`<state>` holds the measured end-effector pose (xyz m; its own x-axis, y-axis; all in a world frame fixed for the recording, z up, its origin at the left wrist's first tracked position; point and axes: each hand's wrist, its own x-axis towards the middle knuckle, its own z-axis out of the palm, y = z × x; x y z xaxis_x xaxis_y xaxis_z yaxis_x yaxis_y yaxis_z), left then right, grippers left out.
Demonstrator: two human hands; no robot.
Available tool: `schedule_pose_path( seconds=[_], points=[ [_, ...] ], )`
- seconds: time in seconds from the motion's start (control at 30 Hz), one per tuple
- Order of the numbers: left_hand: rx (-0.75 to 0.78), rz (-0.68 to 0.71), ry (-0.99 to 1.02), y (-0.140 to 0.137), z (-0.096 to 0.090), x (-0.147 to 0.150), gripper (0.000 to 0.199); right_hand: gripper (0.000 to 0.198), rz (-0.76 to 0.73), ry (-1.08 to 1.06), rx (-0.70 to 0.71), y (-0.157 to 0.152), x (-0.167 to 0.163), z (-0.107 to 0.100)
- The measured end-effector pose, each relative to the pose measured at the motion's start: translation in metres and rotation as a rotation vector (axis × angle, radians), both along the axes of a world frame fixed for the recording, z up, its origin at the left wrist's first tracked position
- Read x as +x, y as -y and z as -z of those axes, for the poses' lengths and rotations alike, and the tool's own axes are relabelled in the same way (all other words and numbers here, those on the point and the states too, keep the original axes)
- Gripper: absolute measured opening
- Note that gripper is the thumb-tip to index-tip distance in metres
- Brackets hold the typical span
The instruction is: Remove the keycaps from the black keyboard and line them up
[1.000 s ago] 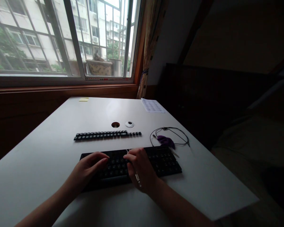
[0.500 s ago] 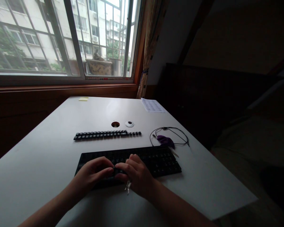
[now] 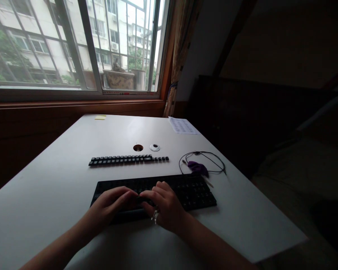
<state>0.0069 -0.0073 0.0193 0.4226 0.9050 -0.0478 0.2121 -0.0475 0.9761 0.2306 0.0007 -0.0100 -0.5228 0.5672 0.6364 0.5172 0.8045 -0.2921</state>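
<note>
A black keyboard lies on the white table, partly covered by both hands. My left hand is over its left half, thumb and fingertips pinched together; what they hold is too dark and small to make out. My right hand meets it over the middle of the keyboard, fingers curled, its fingertips close to the left ones. A small silvery wire keycap puller hangs from under the curled right fingers. Behind the keyboard, several loose black keycaps stand in two rows, with a few smaller ones at the right end.
A coiled black cable and a purple cloth lie behind the keyboard's right end. Further back are a round hole, its white cover, a printed sheet and a yellow note pad. The table's right edge slants forward.
My left thumb has risen toward the fingertips, and both hands have drawn closer together. The keycap puller has swung slightly up and right with my right hand. The keyboard stays about where it was.
</note>
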Motion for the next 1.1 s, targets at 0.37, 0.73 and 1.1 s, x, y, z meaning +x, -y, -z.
schedule_pose_path(
  seconds=[0.37,0.73,1.1],
  points=[
    [0.516,-0.036,-0.338,-0.007,0.016,-0.011,0.022,0.014,0.114,0.003,-0.041,-0.025,0.026,-0.006],
    [0.806,0.109,-0.664,-0.014,0.036,-0.019,0.047,0.013,0.389,0.117,-0.177,-0.116,0.115,-0.008],
    [0.888,0.184,-0.741,-0.015,0.037,-0.02,0.065,0.014,0.433,0.331,-0.29,-0.184,0.138,0.024]
  ],
)
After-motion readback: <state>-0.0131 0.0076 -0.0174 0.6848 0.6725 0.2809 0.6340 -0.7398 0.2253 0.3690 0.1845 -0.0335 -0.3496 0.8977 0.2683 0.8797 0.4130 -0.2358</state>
